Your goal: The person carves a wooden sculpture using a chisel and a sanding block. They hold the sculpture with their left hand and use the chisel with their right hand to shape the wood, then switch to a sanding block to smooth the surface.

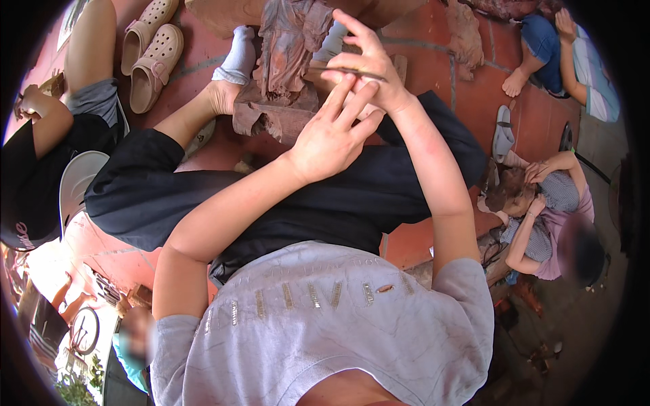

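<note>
**Carving tool steadied over the wooden figure**

Here the right hand [369,64] pinches a thin carving tool [352,70], fingers partly spread. The left hand [332,135] lies open, fingertips touching it. The carved wooden figure [288,47] stands just beyond, between the feet. Probably positioning the tip; next comes careful placement.

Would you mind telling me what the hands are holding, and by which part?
The right hand pinches a thin tool near its middle; the left hand rests its fingertips against it.
</note>
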Action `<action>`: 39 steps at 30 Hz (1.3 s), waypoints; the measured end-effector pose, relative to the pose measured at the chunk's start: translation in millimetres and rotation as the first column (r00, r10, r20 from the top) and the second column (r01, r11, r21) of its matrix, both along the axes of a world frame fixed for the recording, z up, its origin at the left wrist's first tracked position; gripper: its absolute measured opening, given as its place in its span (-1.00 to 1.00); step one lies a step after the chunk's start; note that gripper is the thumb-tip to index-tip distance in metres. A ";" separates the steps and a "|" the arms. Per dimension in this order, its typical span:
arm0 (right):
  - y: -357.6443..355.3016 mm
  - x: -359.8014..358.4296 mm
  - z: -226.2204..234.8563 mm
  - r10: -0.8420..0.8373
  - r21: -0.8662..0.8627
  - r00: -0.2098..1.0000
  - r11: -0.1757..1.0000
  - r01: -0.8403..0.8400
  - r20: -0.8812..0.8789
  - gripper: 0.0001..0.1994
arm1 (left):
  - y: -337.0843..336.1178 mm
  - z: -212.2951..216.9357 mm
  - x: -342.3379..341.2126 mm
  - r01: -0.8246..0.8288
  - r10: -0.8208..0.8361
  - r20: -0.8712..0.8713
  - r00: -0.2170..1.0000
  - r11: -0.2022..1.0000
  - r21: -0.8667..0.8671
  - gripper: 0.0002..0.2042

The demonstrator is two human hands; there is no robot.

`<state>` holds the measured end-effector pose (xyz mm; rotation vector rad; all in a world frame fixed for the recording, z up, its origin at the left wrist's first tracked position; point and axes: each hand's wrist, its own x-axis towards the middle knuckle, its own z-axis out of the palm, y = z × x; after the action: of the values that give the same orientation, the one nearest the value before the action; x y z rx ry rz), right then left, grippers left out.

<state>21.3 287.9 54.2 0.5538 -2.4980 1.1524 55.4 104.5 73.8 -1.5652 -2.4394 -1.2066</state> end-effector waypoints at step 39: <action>-3.3 -16.9 16.2 -0.073 -0.063 0.944 0.993 0.098 0.321 -0.87 | 2.5 14.9 -26.0 -0.035 0.028 0.069 0.997 0.994 0.102 -0.60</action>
<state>4.4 284.6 70.5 0.2492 -2.6960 1.3943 29.3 107.0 88.7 -1.4779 -2.3887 -1.3781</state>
